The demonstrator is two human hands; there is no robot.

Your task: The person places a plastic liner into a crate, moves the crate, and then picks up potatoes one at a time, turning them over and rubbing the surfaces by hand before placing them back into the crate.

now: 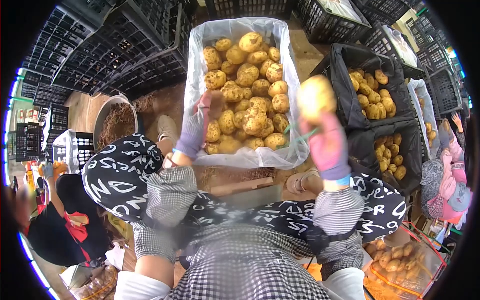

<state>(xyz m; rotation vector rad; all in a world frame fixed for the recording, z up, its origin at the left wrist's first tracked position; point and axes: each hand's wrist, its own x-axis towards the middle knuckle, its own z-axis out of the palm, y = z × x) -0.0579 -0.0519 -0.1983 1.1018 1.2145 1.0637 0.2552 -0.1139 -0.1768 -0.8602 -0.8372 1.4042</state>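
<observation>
A crate lined with clear plastic point(200, 31), full of potatoes point(247, 75), stands in front of me. My left hand point(197, 122), in a pink and purple glove, is at the crate's left side, over the liner and close to the potatoes. Its fingers are blurred, and whether they hold anything cannot be made out. To the right of the crate, my right hand point(327, 145), gloved the same way, is closed on a large yellow potato point(316, 97), smeared by motion. Something thin and green shows beside that hand.
Black-lined crates with potatoes point(375, 100) stand at the right. Stacked black crates point(120, 45) rise at the left, near a round tub of soil-like debris point(116, 122). Other people are at the far left point(67, 220) and far right point(452, 180). Bagged potatoes point(397, 262) lie bottom right.
</observation>
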